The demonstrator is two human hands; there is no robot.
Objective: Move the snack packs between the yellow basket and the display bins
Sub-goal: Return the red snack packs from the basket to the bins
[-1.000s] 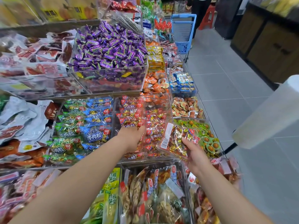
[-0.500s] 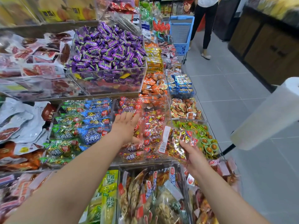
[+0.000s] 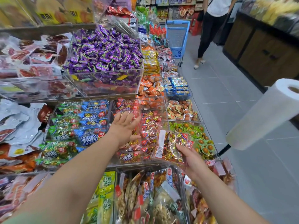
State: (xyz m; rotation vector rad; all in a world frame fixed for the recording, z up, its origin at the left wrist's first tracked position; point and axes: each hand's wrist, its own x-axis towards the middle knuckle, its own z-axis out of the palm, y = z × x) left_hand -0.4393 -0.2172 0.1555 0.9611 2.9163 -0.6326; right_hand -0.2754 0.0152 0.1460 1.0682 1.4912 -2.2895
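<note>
My right hand (image 3: 191, 159) grips a clear snack pack (image 3: 171, 146) of red and gold wrapped pieces with a white label, held over the right edge of the clear display bin (image 3: 161, 101) of red packs. My left hand (image 3: 124, 128) hovers open above that bin's red packs (image 3: 150, 126), fingers spread and straight. No yellow basket is in view.
Bins of blue and green packs (image 3: 77, 126), purple candies (image 3: 103, 50) and green egg packs (image 3: 200, 139) surround the red bin. A roll of plastic bags (image 3: 262, 113) juts in at right. A person (image 3: 212, 29) stands by a blue cart (image 3: 177, 36) in the aisle.
My left hand has lifted off the red packs and opened, moving up and right. The pack in my right hand has stayed near the bin's right edge. A person has walked into the aisle.
</note>
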